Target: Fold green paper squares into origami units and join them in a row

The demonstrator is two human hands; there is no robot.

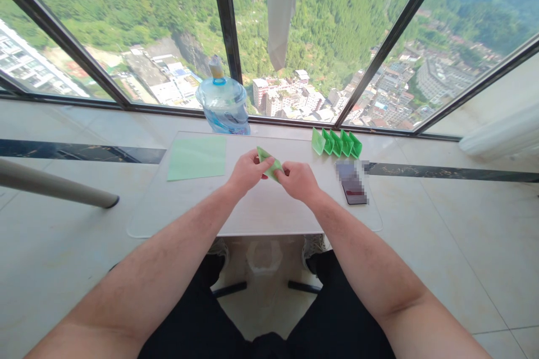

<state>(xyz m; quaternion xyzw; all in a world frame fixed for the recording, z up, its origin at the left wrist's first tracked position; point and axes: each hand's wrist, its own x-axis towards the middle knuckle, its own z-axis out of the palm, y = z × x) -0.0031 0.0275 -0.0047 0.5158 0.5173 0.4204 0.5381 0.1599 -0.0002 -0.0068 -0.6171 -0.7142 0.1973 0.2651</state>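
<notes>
Above the middle of the white table point(252, 210), a small folded piece of light green paper point(264, 155) is held between my two hands. My left hand point(248, 169) pinches its left side with the thumb on top. At the lower right end, my right hand point(300, 180) grips it between thumb and curled fingers. Flat on the table to the left lies a larger light green sheet of paper point(197, 158). Several folded green paper pieces point(337, 143) stand in an overlapping row at the back right.
A phone point(352, 184), partly blurred, lies at the table's right. Behind the table's back edge stands a large water bottle point(222, 102) by the windows. A grey pole point(59, 182) reaches in from the left above the tiled floor point(463, 235).
</notes>
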